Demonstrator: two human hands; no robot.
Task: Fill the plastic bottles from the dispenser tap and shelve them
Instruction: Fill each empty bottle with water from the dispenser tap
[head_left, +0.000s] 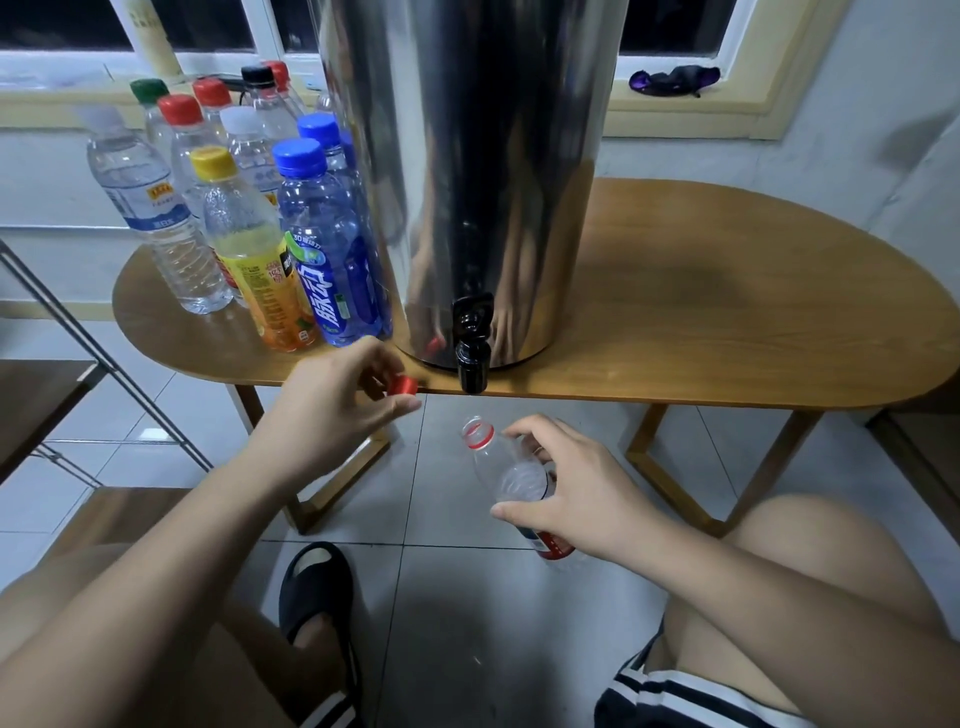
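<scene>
A tall steel dispenser (493, 171) stands on the wooden table (701, 312), its black tap (471, 345) hanging over the front edge. My right hand (566, 493) grips a clear uncapped bottle (506, 470) with a red neck ring and red label, tilted, its mouth just below the tap. My left hand (337, 400) pinches the red cap (403, 385) at the table edge left of the tap. Several capped bottles (306, 244) stand on the table's left part.
A metal-framed rack (78, 332) with wooden shelves stands at the left. The tiled floor (467, 597) lies below, with my sandalled foot (317, 597) and knees on either side. A dark purple cloth (675, 80) lies on the window sill.
</scene>
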